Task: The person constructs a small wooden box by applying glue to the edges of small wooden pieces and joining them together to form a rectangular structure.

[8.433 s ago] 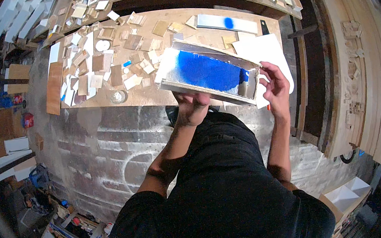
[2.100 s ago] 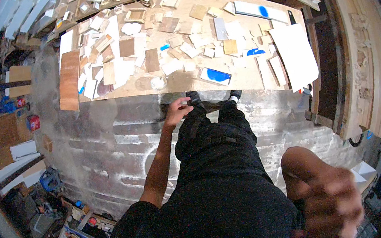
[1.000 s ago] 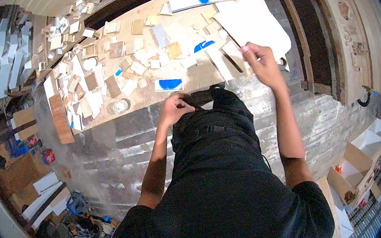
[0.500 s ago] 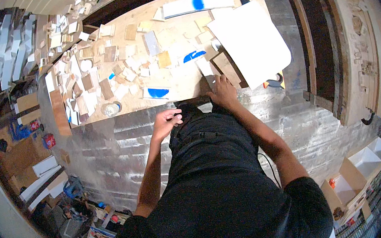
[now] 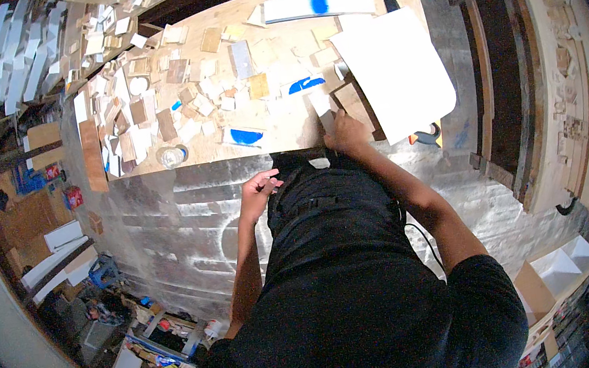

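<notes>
My left hand (image 5: 259, 194) hangs just in front of the table's near edge, its fingers curled in toward the thumb. Whatever they pinch, if anything, is too small to make out. My right hand (image 5: 348, 133) rests at the near edge of the worktable with its fingers bent, beside a narrow white strip (image 5: 321, 105). Its fingertips are slightly blurred and partly hidden. Just right of the strip lies a brown wooden block (image 5: 352, 101), partly under a large white sheet (image 5: 402, 71). A white piece with a blue patch (image 5: 242, 137) lies left of my right hand.
Many small wood offcuts (image 5: 178, 71) cover the table's left half. A round clear container (image 5: 172, 156) stands at the near edge. A handsaw with a black-and-yellow handle (image 5: 425, 137) sticks out beneath the sheet. At the back lies a long white board (image 5: 320, 6). An open box (image 5: 552, 277) is at lower right.
My right hand has curled its fingers, which were stretched flatter over the table edge before. My left hand has hardly moved. The whole view has shifted slightly.
</notes>
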Available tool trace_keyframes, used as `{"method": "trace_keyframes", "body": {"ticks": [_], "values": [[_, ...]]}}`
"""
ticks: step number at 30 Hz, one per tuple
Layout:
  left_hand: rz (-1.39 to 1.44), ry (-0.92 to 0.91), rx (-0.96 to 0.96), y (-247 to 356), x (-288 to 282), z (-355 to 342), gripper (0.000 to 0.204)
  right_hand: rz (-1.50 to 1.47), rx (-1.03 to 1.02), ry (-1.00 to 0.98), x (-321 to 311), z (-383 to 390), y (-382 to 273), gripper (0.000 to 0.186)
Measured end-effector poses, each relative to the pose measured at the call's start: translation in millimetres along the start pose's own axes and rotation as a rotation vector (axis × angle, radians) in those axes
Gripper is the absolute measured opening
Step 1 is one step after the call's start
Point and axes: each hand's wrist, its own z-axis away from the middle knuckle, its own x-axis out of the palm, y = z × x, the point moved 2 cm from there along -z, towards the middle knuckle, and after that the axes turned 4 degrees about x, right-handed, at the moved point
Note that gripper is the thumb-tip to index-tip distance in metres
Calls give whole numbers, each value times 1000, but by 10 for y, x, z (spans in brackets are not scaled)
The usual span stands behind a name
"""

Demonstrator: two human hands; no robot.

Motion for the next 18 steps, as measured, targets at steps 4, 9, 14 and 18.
{"method": "trace_keyframes", "body": {"ticks": [4,9,14,18], "values": [[-39,-3,-4,61,15,-51,32,-99,25,-98,28,20,156,57],[-33,-46,-5,-4,-63,-123,32,-177,-72,10,31,126,180,51],[5,-34,39,-66,-276,-191,32,-151,-175,29,159,127,128,43],[-58,-8,87,-32,-497,-219,30,-197,-394,-24,234,103,-15,36]]}}
